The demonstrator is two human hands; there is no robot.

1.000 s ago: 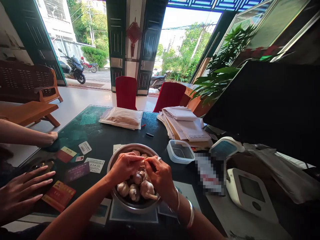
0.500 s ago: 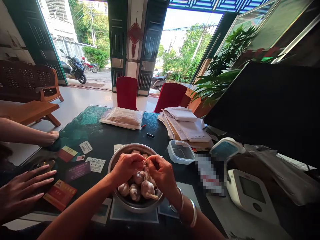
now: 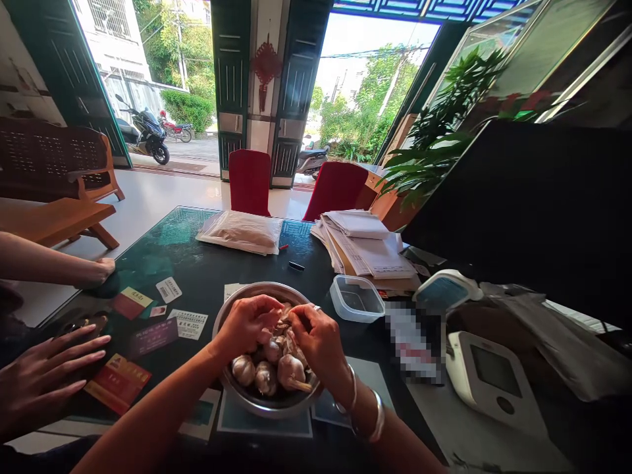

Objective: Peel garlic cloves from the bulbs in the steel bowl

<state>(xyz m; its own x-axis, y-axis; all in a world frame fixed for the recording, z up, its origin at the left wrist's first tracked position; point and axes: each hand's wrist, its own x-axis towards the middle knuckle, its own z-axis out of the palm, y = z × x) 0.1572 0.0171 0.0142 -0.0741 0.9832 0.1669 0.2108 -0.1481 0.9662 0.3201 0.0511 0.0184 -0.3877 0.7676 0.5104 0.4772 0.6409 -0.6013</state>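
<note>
A round metal bowl (image 3: 232, 388) of garlic bulbs (image 3: 266, 376) stands on the dark glass table in front of me. My left hand (image 3: 244, 326) and my right hand (image 3: 318, 342) meet over the bowl. Both pinch the same garlic piece (image 3: 283, 322) between their fingertips. Loose papery skin hangs from it. My right wrist wears two silver bangles (image 3: 368, 411).
Another person's two hands (image 3: 47, 378) rest flat on the table at the left, near several cards (image 3: 118, 382). A clear plastic box (image 3: 356, 298), a stack of papers (image 3: 368, 253), a plastic bag (image 3: 241, 232), a white device (image 3: 494, 382) and a black monitor (image 3: 533, 210) surround the bowl.
My hands have shifted slightly over the bowl and my fingers have worked at the garlic piece. The other person's hands stay where they were.
</note>
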